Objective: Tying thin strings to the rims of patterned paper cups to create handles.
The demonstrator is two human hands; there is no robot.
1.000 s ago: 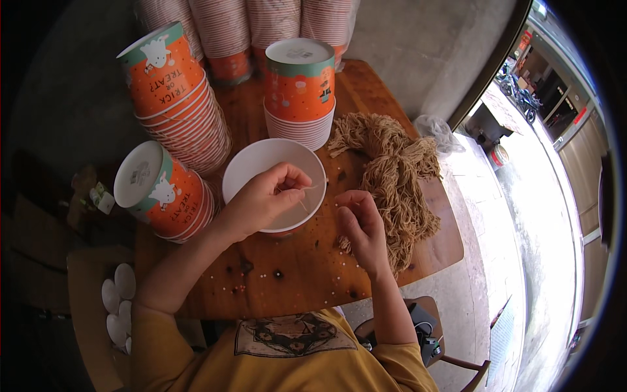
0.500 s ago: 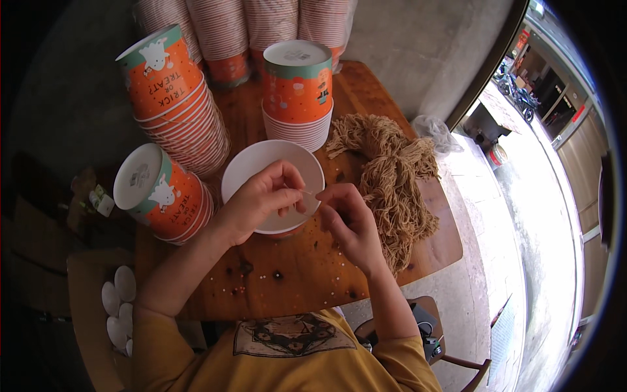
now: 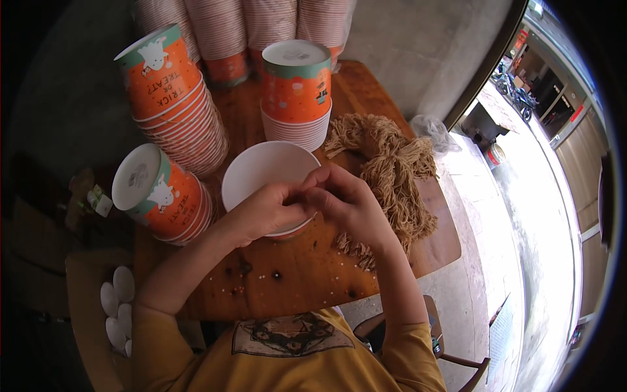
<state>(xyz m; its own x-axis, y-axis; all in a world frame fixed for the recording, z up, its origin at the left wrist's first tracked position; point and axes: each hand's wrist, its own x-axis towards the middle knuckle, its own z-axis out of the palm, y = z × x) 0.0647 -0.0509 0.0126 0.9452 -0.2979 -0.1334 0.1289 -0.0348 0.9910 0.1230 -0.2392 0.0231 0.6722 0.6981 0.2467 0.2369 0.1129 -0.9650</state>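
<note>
- Tub (image 3: 261, 166), paper, white inside, stands mouth-up on the wooden table (image 3: 251, 291); in my head view the hands cover part of its right front rim.
- Left hand (image 3: 274, 209): fingers curled, tips meeting those of the right hand (image 3: 341, 196) at that rim.
- Grip: both hands bent as if pinching; I cannot tell whether either holds anything, since the fingers hide the contact.
- Tan string bundle (image 3: 395, 170) lies on the table to the right of the tub; I see the right wrist overlap its near end.
- Upside-down tub stack (image 3: 297, 88), orange and teal, stands behind the tub; I note a taller stack (image 3: 166, 85) and a shorter stack (image 3: 163, 196), both tilted, on the left.
- Plastic-wrapped stacks (image 3: 219, 29) line the back.
- Small pale specks (image 3: 261, 276) dot the near tabletop.
</note>
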